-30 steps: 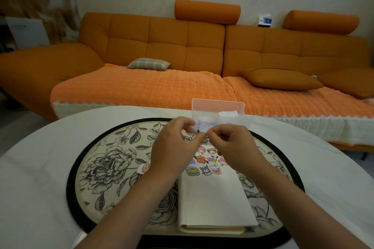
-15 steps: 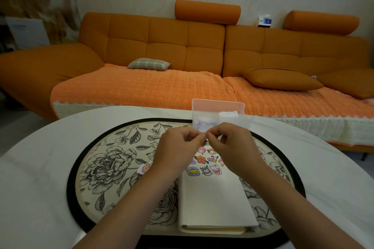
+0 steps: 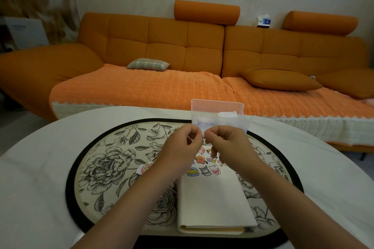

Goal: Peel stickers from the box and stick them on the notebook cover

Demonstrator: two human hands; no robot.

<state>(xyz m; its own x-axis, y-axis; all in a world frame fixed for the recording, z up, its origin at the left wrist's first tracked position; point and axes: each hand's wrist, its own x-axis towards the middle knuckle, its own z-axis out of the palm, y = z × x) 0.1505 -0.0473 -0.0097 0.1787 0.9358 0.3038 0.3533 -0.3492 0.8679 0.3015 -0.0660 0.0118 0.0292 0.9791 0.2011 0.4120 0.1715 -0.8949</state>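
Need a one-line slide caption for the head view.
Left hand and right hand pinch a sticker between them above the notebook, its cover dotted with cartoon stickers; box behind.

Showing translucent plastic in the box [image 3: 217, 105], matt paper on the notebook [image 3: 212, 198], rough woven cloth over the sofa [image 3: 141, 87].

Of the person, only two hands and two forearms are in view. The left hand [image 3: 178, 153] and right hand [image 3: 232, 147] are bare, with rounded knuckles. The fingernails are too small to make out. The left forearm [image 3: 129, 204] and right forearm [image 3: 293, 204] are bare too, from the wrists down to the bottom edge.
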